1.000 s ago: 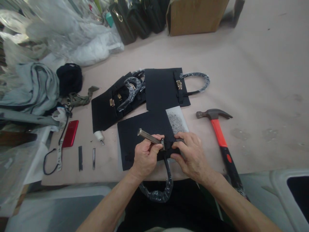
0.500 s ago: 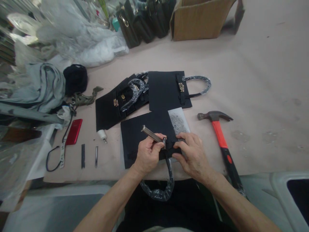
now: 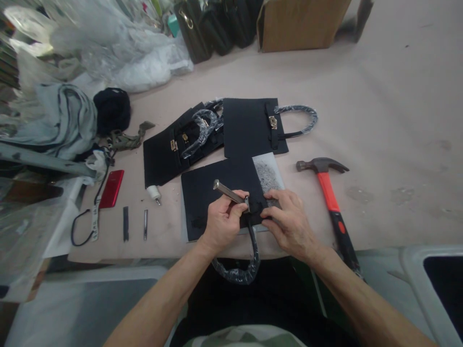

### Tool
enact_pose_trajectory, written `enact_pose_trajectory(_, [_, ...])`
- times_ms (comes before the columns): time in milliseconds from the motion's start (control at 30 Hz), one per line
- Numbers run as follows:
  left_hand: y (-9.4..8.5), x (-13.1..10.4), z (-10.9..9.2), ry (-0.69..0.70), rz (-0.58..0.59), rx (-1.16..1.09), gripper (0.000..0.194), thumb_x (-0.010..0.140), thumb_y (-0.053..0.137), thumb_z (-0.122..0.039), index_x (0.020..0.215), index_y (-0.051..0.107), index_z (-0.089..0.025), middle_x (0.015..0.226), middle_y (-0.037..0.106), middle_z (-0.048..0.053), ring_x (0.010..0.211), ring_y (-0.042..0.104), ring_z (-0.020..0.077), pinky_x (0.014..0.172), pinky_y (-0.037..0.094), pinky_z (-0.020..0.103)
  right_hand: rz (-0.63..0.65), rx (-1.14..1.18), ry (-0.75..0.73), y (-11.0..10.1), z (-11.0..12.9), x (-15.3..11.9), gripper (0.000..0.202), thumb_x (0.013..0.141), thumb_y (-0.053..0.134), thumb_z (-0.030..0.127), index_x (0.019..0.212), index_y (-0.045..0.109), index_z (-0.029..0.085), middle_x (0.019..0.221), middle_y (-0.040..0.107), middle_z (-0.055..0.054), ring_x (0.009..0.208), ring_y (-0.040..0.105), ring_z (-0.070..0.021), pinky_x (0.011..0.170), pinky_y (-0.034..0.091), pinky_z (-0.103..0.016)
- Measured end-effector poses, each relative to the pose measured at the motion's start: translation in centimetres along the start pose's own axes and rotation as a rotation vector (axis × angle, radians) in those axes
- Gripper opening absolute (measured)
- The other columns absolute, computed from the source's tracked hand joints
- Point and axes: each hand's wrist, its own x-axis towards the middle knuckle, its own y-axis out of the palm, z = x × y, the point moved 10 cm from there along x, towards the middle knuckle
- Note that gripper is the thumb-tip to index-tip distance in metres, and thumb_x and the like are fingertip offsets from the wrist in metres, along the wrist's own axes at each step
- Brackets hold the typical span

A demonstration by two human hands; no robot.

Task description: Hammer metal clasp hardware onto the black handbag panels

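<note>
My left hand (image 3: 224,219) is closed around a metal rod-like tool (image 3: 227,191), whose lower end is at a small metal piece on a black panel (image 3: 220,180). At the panel's right side, my right hand (image 3: 287,221) has its fingers bent, with thumb and fingertips at the black strap part; what they pinch is too small to tell. A plastic-wrapped handle (image 3: 238,275) hangs from the panel over the table edge. Under the panel lies a pale board (image 3: 268,171) with a dark speckled patch.
A claw hammer (image 3: 331,197) lies right of the board. Behind are black panels with gold clasps (image 3: 249,125), (image 3: 162,156). Left are a red phone (image 3: 112,189), a white tube (image 3: 154,193) and cloth (image 3: 68,120). A cardboard box (image 3: 300,26) stands at the back.
The whole view has shifted, so the table's things appear slightly higher. Both hands stay at the same part of the panel, with the metal tool still in my left hand.
</note>
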Motion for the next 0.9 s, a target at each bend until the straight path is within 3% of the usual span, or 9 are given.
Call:
enact_pose_trajectory(167, [0.0,0.4,1.0,-0.093,0.019,-0.094,0.013,0.087,0.063,-0.014,0.098,0.068,-0.017,0.105,0.077,0.007,0.098,0.074,0.0193,0.087,0.061,0.031,0.008,-0.019,-0.089,-0.1,0.5,-0.3,0.018,0.092,0.058,0.016,0.102,0.071,0.023,0.131,0.051,-0.012,0.120,0.049,-0.0313,0.102,0.038,-0.057])
enact_pose_trajectory(300, [0.1,0.3,1.5,-0.123,0.024,-0.127,0.014,0.087,0.062,-0.015,0.100,0.069,-0.017,0.106,0.077,0.007,0.099,0.075,0.0199,0.088,0.061,0.031,0.084,-0.071,-0.128,0.5,0.8,-0.3,0.027,0.094,0.055,0.015,0.108,0.073,0.029,0.131,0.054,-0.010,0.122,0.049,-0.0305,0.107,0.031,-0.061])
enact_pose_trajectory(433, [0.1,0.2,1.4,-0.113,0.023,-0.111,0.015,0.087,0.061,-0.015,0.100,0.069,-0.018,0.106,0.077,0.007,0.098,0.074,0.0193,0.088,0.061,0.030,0.143,-0.104,-0.107,1.1,0.8,-0.3,0.032,0.093,0.054,0.013,0.113,0.071,0.031,0.130,0.058,-0.008,0.124,0.049,-0.0290,0.111,0.025,-0.063])
enact_pose_trajectory(600, [0.0,0.3,0.9,-0.082,0.023,-0.083,0.016,0.087,0.060,-0.013,0.099,0.069,-0.018,0.104,0.077,0.006,0.096,0.074,0.0183,0.085,0.061,0.028,0.103,-0.067,-0.118,0.7,1.1,-0.2,0.030,0.093,0.053,0.011,0.113,0.068,0.027,0.126,0.060,-0.008,0.123,0.050,-0.0274,0.112,0.026,-0.060])
enact_pose_trajectory(900, [0.1,0.3,0.4,-0.029,0.027,-0.034,0.018,0.089,0.059,-0.014,0.103,0.070,-0.018,0.104,0.077,0.006,0.094,0.074,0.0171,0.083,0.061,0.026,0.199,-0.049,-0.092,1.2,0.8,0.0,0.031,0.094,0.050,0.011,0.115,0.066,0.027,0.126,0.058,-0.009,0.123,0.050,-0.0279,0.111,0.023,-0.065])
